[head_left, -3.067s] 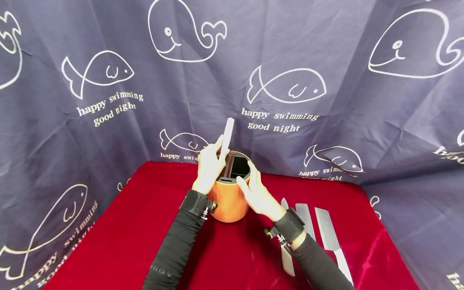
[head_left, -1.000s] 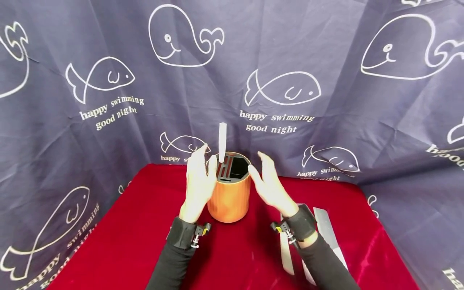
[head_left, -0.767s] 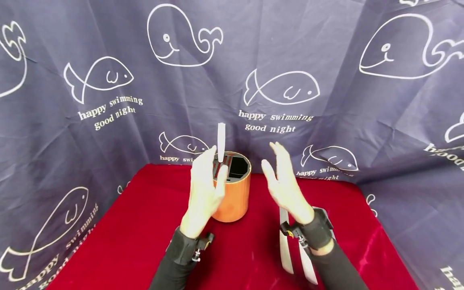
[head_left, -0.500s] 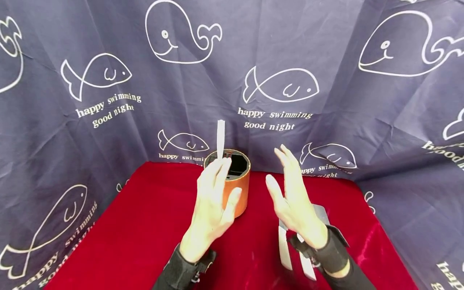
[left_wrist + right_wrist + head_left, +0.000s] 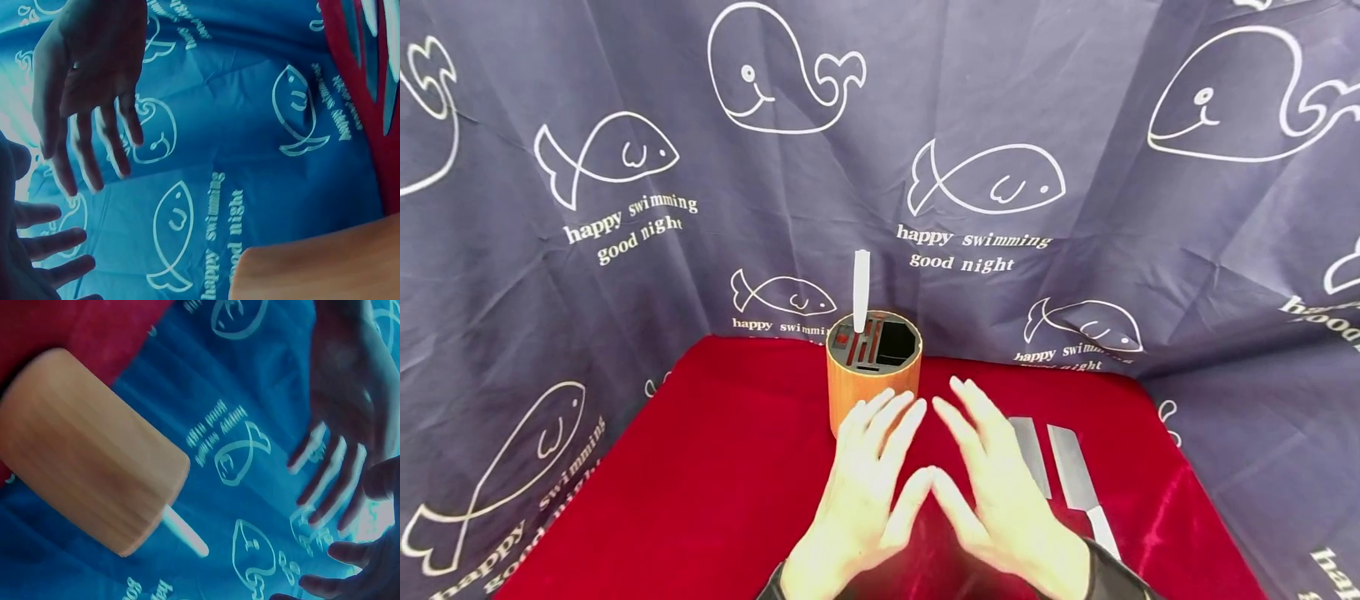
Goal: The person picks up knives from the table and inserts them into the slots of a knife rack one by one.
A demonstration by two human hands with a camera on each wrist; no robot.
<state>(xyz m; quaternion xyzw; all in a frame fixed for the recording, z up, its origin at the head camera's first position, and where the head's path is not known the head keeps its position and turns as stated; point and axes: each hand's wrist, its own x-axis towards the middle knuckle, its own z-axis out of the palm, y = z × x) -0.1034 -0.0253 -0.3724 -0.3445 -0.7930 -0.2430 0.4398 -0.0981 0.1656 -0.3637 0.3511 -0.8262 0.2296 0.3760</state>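
Observation:
A round wooden knife block (image 5: 848, 390) stands on the red cloth, its dark slotted top facing up. Out of a slot on its left side rises a white knife handle (image 5: 861, 287), nearly upright; its blade is hidden inside. My left hand (image 5: 859, 500) hovers before the block, fingers straight, overlapping its lower front in the head view. Opposite it, my right hand (image 5: 1017, 500) is spread too, the thumb tips meeting in a peak. Both hold nothing. In the right wrist view the block (image 5: 94, 450) and handle (image 5: 185, 531) show at the left.
Right of my right hand lie a broad-bladed knife (image 5: 1071, 467) with a white handle and another blade (image 5: 1032, 454), partly covered by that hand. The red cloth (image 5: 700, 483) covers the table. A blue-grey curtain (image 5: 820, 200) with whale and fish prints hangs behind.
Earlier my left hand gripped the white knife handle and my right hand touched the block's rim. Both let go, drew back toward me and came together; the knife stands in the block.

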